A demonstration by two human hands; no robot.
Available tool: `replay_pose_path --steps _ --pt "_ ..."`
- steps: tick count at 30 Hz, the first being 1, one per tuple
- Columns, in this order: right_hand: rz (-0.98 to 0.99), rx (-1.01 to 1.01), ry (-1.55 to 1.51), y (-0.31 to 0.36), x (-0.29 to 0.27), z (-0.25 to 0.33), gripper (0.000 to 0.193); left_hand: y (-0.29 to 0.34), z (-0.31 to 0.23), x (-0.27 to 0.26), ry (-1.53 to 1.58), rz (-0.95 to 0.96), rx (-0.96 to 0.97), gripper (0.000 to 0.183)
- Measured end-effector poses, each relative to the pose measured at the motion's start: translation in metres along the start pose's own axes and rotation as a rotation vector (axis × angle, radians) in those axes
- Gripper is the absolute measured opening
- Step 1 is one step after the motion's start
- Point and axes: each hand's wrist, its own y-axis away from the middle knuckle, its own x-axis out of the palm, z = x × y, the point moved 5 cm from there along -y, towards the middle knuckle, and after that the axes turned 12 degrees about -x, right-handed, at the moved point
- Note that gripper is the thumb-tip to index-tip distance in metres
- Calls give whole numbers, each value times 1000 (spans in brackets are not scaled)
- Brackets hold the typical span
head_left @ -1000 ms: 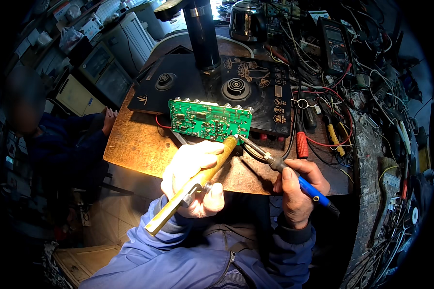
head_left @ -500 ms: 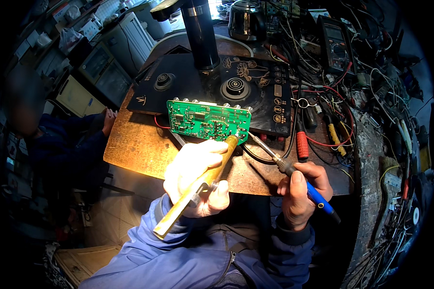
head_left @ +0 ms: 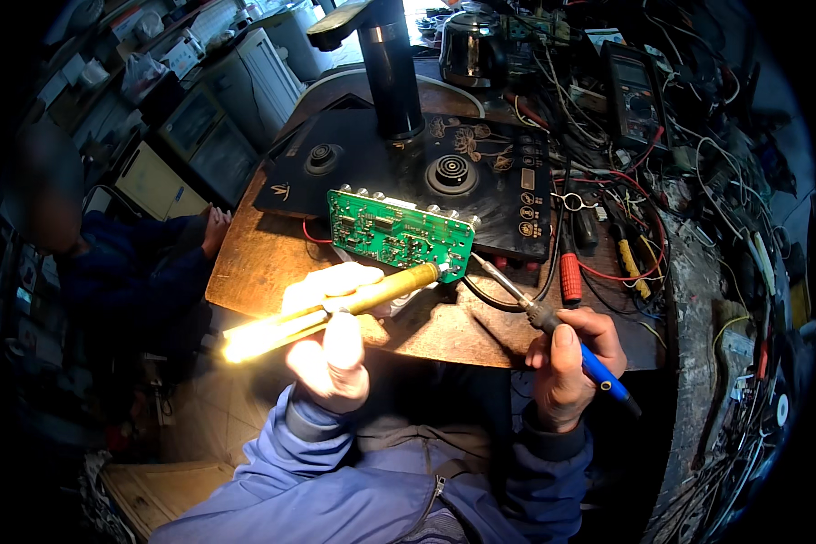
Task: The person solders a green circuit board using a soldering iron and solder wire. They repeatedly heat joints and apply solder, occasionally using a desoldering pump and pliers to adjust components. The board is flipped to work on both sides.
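A green circuit board [head_left: 399, 233] lies tilted on a worn wooden bench [head_left: 263, 263], against a black appliance panel [head_left: 480, 168] with knobs. My left hand [head_left: 331, 340] grips a yellow tube-shaped tool [head_left: 335, 308]; its tip touches the board's near right corner. My right hand [head_left: 571, 358] holds a blue-handled soldering iron [head_left: 535, 313], its metal tip pointing at the same corner of the board. Both my sleeves are blue.
A black post [head_left: 394, 68] rises behind the panel. Tangled wires, a multimeter [head_left: 635, 86], a red-handled tool [head_left: 571, 272] and a kettle [head_left: 471, 45] crowd the right and back. Another person in dark clothes [head_left: 109, 263] sits at the left, a hand on the bench edge.
My left hand has turned the yellow tool flatter, its rear end swinging out to the left. My right hand and the soldering iron stay near the board's corner.
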Motion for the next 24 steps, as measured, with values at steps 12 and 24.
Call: replay_pose_path --steps 12,24 --pt "-100 13 -26 1 -2 -1 20 3 26 -46 753 -60 -508 34" --pt "-129 30 -67 1 -3 -3 19 3 43 -51 826 -144 -586 29"
